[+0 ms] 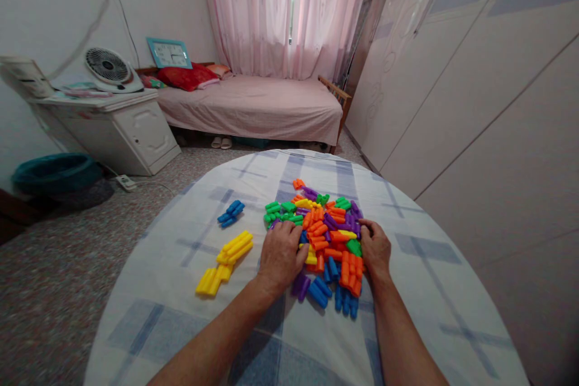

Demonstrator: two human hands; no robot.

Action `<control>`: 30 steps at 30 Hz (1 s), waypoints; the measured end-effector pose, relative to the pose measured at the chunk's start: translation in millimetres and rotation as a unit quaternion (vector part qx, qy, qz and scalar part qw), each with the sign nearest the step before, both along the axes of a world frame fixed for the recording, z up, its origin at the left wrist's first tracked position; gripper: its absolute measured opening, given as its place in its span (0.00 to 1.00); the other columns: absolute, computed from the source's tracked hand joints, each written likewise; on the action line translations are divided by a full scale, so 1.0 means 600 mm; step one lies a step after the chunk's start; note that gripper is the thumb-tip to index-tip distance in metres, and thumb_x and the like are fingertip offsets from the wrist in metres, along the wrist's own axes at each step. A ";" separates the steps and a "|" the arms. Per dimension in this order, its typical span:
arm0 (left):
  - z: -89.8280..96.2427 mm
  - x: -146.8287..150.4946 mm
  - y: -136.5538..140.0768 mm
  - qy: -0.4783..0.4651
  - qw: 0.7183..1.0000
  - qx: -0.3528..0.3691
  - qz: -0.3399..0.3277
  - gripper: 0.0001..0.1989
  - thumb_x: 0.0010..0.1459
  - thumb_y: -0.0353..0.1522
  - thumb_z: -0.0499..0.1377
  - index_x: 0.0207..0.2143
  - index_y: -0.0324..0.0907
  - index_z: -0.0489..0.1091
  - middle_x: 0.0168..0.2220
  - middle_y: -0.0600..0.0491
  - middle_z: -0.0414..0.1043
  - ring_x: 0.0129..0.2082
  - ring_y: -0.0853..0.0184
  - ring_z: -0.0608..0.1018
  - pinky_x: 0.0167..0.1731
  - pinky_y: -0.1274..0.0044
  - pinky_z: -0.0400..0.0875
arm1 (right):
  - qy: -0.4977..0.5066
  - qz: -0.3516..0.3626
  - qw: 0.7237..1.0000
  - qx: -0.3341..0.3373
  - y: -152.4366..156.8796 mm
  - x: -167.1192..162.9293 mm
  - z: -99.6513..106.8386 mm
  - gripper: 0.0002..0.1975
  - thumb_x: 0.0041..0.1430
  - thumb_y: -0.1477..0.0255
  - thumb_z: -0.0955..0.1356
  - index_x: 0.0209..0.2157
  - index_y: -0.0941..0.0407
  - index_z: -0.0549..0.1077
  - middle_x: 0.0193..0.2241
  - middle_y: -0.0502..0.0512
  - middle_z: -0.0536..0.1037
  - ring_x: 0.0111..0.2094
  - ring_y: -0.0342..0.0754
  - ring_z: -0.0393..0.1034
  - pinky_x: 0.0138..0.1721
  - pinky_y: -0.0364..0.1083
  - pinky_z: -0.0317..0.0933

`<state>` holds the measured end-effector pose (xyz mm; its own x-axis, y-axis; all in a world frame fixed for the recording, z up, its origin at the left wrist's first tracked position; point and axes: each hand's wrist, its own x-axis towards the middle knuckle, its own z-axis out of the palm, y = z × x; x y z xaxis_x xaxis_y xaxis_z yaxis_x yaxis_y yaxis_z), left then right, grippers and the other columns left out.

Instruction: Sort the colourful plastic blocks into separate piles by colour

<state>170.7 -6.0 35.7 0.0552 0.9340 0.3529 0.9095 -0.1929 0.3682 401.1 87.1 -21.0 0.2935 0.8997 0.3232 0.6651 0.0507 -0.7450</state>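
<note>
Our left hand (281, 253) and right hand (376, 247) curl at a mixed pile of plastic pieces (316, 226) mid-way across the desk (420, 313), apparently picking through; whether either grips, we cannot tell. Next likely needs one precise pinch.

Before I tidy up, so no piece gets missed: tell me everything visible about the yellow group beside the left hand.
The yellow group looks plastic and slightly glossy: pieces of rounded tubes side by side. They lie along a slant, overlapping at the far end; the count is unclear. The group rests on the plaid tablecloth, apart from the mixed heap and the left hand.
</note>
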 end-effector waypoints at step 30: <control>-0.061 -0.318 0.078 -0.170 0.985 -0.023 0.032 0.33 0.51 0.43 0.59 0.58 0.43 0.59 0.60 0.43 0.59 0.60 0.56 0.63 0.57 0.60 0.59 | -0.007 -0.002 1.000 -0.020 -0.010 -0.005 0.013 0.21 0.51 0.62 0.57 0.39 0.56 0.75 0.38 0.59 0.77 0.38 0.53 0.70 0.41 0.49 0.60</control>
